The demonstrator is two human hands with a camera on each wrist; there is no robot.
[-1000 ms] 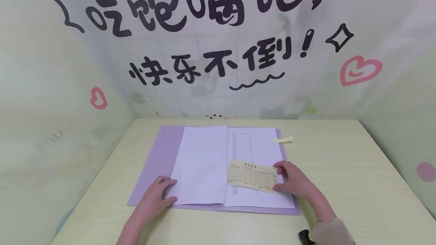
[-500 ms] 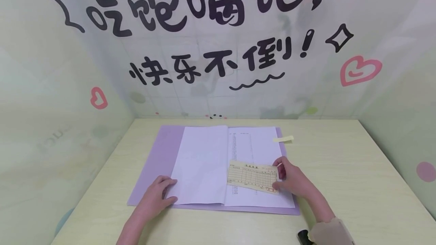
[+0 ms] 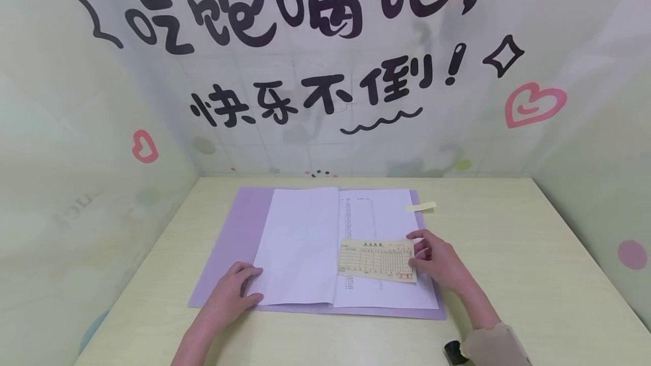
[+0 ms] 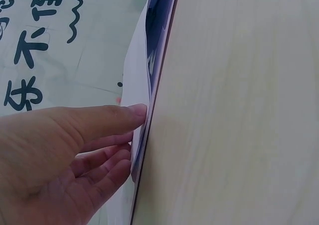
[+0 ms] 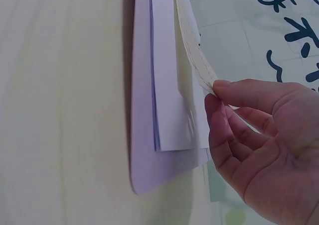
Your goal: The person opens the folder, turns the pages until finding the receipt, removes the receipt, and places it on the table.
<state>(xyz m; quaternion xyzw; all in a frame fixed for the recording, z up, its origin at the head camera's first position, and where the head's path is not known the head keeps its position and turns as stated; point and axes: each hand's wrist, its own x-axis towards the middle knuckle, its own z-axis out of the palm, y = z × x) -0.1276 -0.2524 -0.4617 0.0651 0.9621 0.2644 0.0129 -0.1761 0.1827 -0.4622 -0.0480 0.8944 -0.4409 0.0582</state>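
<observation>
A purple folder (image 3: 230,230) lies spread on the table, with white sheets inside. Its left page (image 3: 300,242) is blank; the right page (image 3: 391,213) carries printed columns. My right hand (image 3: 438,258) pinches the right edge of a cream printed receipt (image 3: 376,261) between thumb and index finger. The right wrist view shows that edge of the receipt (image 5: 199,65) raised off the page. My left hand (image 3: 235,292) rests at the left page's lower left edge, thumb and fingertips touching the paper. In the left wrist view, the thumb of the left hand (image 4: 65,155) lies along the sheets' edge.
A pale yellow sticky tab (image 3: 422,207) juts out from the right page's edge. Near my right sleeve (image 3: 495,346) lies a small black object (image 3: 454,352), partly hidden. Behind the light wooden table (image 3: 508,230) rises a printed backdrop (image 3: 305,146).
My right hand has shifted its hold slightly up the receipt's right edge, and the receipt's lower right corner has risen a little. My left hand stays in place.
</observation>
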